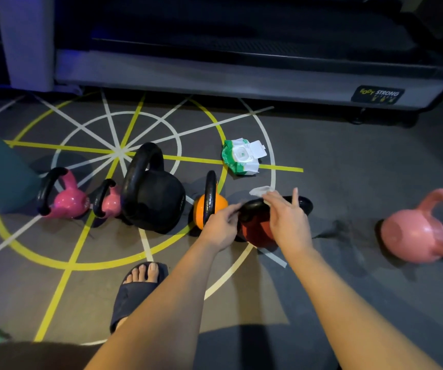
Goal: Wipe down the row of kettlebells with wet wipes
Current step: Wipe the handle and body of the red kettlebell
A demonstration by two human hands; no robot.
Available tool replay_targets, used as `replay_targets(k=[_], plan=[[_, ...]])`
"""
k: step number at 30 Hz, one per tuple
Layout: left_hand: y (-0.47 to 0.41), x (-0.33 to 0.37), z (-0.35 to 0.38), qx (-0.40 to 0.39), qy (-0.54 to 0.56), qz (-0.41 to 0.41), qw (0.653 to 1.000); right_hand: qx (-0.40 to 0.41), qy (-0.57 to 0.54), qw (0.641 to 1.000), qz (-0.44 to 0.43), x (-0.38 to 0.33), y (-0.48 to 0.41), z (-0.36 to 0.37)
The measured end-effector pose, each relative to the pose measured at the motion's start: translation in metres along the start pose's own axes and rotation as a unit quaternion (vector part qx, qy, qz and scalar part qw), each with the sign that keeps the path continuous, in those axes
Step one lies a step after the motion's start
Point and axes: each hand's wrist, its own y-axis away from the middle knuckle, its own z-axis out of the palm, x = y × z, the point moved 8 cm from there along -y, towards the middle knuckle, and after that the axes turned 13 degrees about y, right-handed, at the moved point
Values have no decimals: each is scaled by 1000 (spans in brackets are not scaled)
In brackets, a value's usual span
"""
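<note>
Steadying the red kettlebell (257,233) on the floor (348,182), between the orange kettlebell (200,212) and the pink kettlebell (412,236), my left grip (221,225) clasps its black handle (252,206); my right grip (287,217) pinches a wet wipe (261,190) against that handle

Head-worn view, looking forward and down
</note>
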Motion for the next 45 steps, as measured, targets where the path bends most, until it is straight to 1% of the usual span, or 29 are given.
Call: replay_targets(k=[1, 3, 5, 6, 9, 10, 12, 14, 16, 18, 19, 20, 22, 24, 26, 27, 28, 31, 32, 33, 36, 37, 38, 41, 42, 45], plan=[[-2, -1, -2, 3, -1, 0, 1000, -23, 17, 1000, -1, -3, -1, 5], [-4, -6, -7, 11, -1, -6, 1000, -25, 28, 999, -11, -3, -3, 5], [-3, -8, -13, 22, 10, -11, 1000, -16, 37, 998, -48, -11, -2, 3], [-1, -7, -16, 29, 16, -9, 999, -31, 51, 995, -76, -21, 1, 5], [8, -7, -30, 65, 9, 0, 998, -131, 108, 973, -154, -50, 16, 36], [10, -8, -34, 79, 6, 4, 997, -149, 120, 966, -172, -53, 22, 45], [14, -8, -39, 98, -3, 21, 995, -133, 133, 960, -209, -51, 26, 46], [19, -2, -40, 123, -19, 40, 991, -77, 138, 961, -226, -46, 22, 31], [26, 9, -37, 154, -56, 77, 984, -3, 137, 969, -203, -38, 11, 7], [31, 24, -27, 172, -74, 133, 973, 20, 126, 981, -147, -26, -5, -13], [32, 33, -20, 170, -68, 158, 970, -8, 122, 985, -122, -21, -12, -15], [32, 41, -12, 160, -61, 180, 969, -61, 125, 984, -113, -18, -16, -13], [30, 54, 7, 123, -47, 203, 970, -149, 141, 970, -133, -21, -14, -8], [26, 62, 23, 85, -30, 198, 976, -235, 119, 956, -132, -29, -11, -6], [19, 61, 31, 72, -18, 165, 983, -292, 99, 939, -150, -30, -14, -7], [15, 60, 32, 76, -22, 153, 985, -302, 86, 935, -163, -28, -19, -10], [13, 61, 32, 81, -36, 150, 985, -298, 66, 939, -162, -23, -26, -15], [6, 65, 34, 87, -78, 170, 979, -240, 5, 961, -136, 6, -52, -27], [3, 67, 35, 93, -87, 178, 976, -237, 23, 961, -137, 17, -57, -26], [2, 68, 34, 102, -98, 183, 973, -251, 62, 955, -146, 27, -58, -21], [4, 62, 29, 122, -120, 184, 968, -330, 195, 907, -175, 48, -49, 8], [7, 57, 25, 134, -113, 180, 968, -331, 217, 899, -186, 48, -47, 15], [11, 51, 21, 152, -105, 169, 968, -319, 223, 901, -191, 48, -46, 21], [20, 42, 22, 179, -111, 127, 969, -276, 227, 915, -187, 43, -50, 25], [21, 42, 24, 183, -124, 118, 968, -268, 243, 912, -193, 41, -51, 24], [22, 41, 29, 175, -153, 118, 965, -260, 318, 885, -218, 37, -51, 19]])
